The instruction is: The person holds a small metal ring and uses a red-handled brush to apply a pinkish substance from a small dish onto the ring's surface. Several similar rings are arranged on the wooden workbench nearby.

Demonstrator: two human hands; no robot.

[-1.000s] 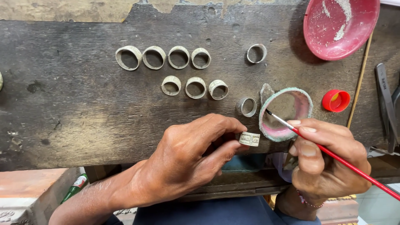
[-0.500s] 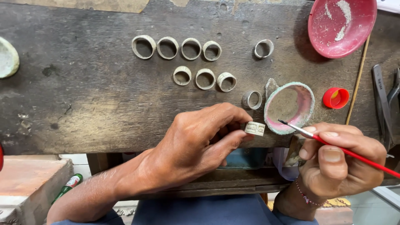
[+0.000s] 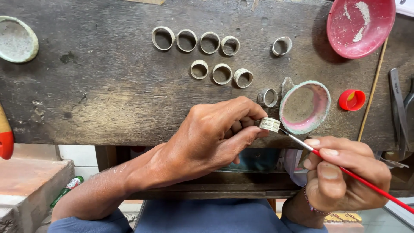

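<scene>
Head view: left hand comes in from lower left, knuckles up, thumb + forefinger pinching a small ring by its sides, just over the bench's near edge. Right hand sits lower right, fingers curled tight round a red-handled brush, held like a pen; the brush tip touches the ring's right side. Ring: pale grey-white, wide band, patterned outer face, lying sideways. Just beyond it: a pink-lined dish w/ a green rim. Further up the bench, two rows of plain rings, well apart from the hands.
</scene>
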